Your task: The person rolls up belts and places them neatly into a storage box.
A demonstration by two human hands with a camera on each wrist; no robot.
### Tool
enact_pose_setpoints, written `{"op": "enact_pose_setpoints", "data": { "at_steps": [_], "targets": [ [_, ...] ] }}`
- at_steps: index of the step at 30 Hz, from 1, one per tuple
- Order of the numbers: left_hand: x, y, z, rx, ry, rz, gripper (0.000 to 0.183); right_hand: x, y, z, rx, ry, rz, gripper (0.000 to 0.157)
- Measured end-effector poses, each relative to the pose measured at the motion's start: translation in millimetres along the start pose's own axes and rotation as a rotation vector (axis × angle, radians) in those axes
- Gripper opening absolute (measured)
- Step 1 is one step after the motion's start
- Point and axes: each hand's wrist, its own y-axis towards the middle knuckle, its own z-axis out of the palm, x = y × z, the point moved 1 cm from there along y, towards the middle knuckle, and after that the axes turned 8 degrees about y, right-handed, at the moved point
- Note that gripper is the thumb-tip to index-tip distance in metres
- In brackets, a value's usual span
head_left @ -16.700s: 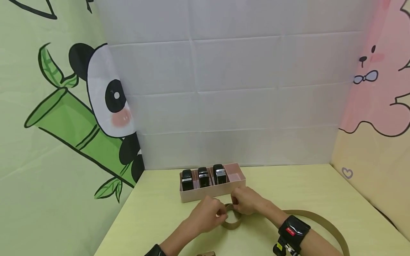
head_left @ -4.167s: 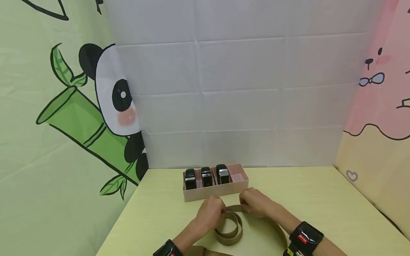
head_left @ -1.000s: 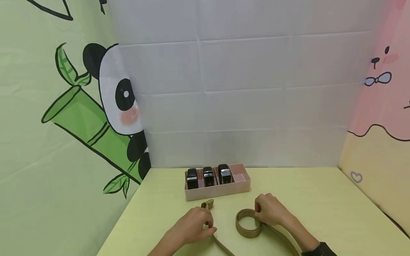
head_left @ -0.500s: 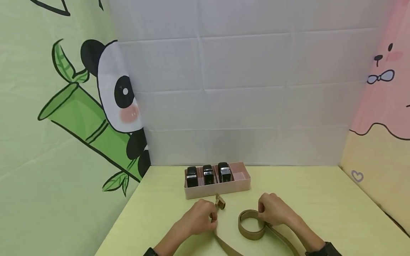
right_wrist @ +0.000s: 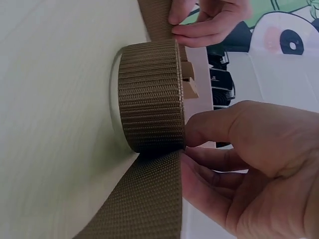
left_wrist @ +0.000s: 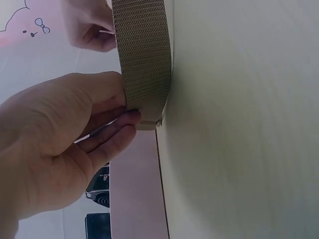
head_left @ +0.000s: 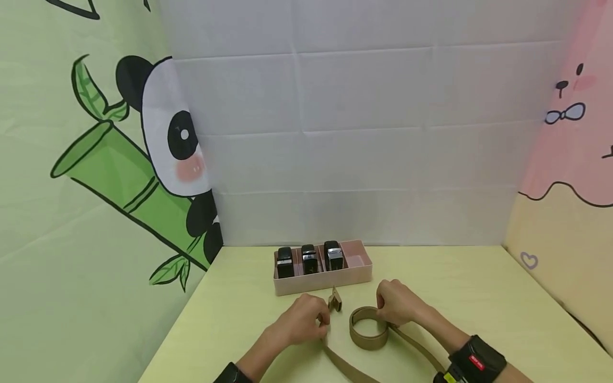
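A brown webbing belt [head_left: 349,367] lies on edge on the table, part of it wound into a round coil [head_left: 369,328]. My right hand [head_left: 399,302] pinches the coil's upper edge where the loose strap leaves it, thumb and fingers on either side in the right wrist view. To the left, my left hand [head_left: 303,320] pinches the strap close to its tan buckle end [head_left: 335,299], which sticks up beyond the fingers. In the left wrist view, the strap [left_wrist: 144,59] stands on its edge at the fingertips. The strap's middle runs out of the head view at the bottom.
Behind the hands stands a pink divided box [head_left: 323,282]. Three of its compartments each hold a black rolled belt with a shiny buckle, such as the rightmost rolled belt [head_left: 333,256]; the right compartment [head_left: 355,255] shows a bare floor. Printed cloth walls enclose the yellow table [head_left: 460,287].
Earlier both hands were at the coil, which was smaller at first. The left hand has since shifted to the buckle end. Over the last second that end has swung right, toward the coil.
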Motion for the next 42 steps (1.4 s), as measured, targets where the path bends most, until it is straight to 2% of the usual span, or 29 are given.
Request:
{"op": "enact_pose_setpoints", "data": {
  "at_steps": [7, 12, 15, 19, 21, 24, 27, 28, 30, 33, 36, 38, 40, 42],
  "targets": [
    [-3.3, 4.3, 2.5, -0.013, -0.005, 0.062, 0.015, 8.3, 8.2, -1.2, 0.048, 0.004, 0.011, 0.03],
    [7.8, 11.9, 0.7, -0.021, 0.007, 0.067, 0.021, 10.2, 0.2, -1.0, 0.052, 0.0, 0.008, 0.032],
    [18.9, 26.6, 2.5, -0.026, 0.014, 0.073, 0.018, 11.2, -6.1, 1.2, 0.048, 0.011, -0.019, 0.037],
    [28.8, 54.7, 12.7, -0.012, 0.056, 0.07, 0.017, 16.8, -11.4, 8.2, 0.058, 0.03, -0.049, 0.035],
    [28.6, 71.0, 21.0, -0.022, 0.065, 0.081, 0.018, 20.1, -12.5, 12.3, 0.063, 0.033, -0.054, 0.031],
    [21.7, 91.0, 33.3, -0.05, 0.017, 0.088, 0.015, 24.1, -13.3, 17.0, 0.062, 0.045, -0.063, 0.028],
    [12.1, 97.5, 39.2, -0.06, -0.028, 0.071, 0.006, 25.4, -13.1, 19.6, 0.053, 0.052, -0.074, 0.028],
    [8.7, 94.7, 38.0, -0.051, -0.029, 0.046, 0.003, 26.0, -13.1, 20.5, 0.047, 0.053, -0.075, 0.028],
    [2.7, 83.1, 31.1, -0.009, -0.005, -0.032, 0.01, 26.7, -13.2, 21.5, 0.036, 0.052, -0.076, 0.028],
    [-4.0, 57.1, 14.0, 0.083, 0.014, -0.191, 0.024, 27.1, -14.7, 21.7, 0.031, 0.059, -0.072, 0.027],
    [-7.6, 30.6, -0.6, 0.175, -0.023, -0.309, 0.021, 27.4, -16.0, 20.7, 0.024, 0.061, -0.071, 0.025],
    [-8.9, 17.1, -6.2, 0.21, -0.046, -0.34, 0.017, 27.7, -16.9, 20.1, 0.02, 0.061, -0.07, 0.024],
    [-9.9, 8.4, -9.5, 0.227, -0.057, -0.336, 0.01, 28.0, -17.7, 20.0, 0.014, 0.049, -0.069, 0.023],
    [-9.5, 4.8, -10.6, 0.212, -0.05, -0.309, 0.01, 28.0, -19.0, 21.1, 0.019, 0.054, -0.069, 0.022]
  ]
}}
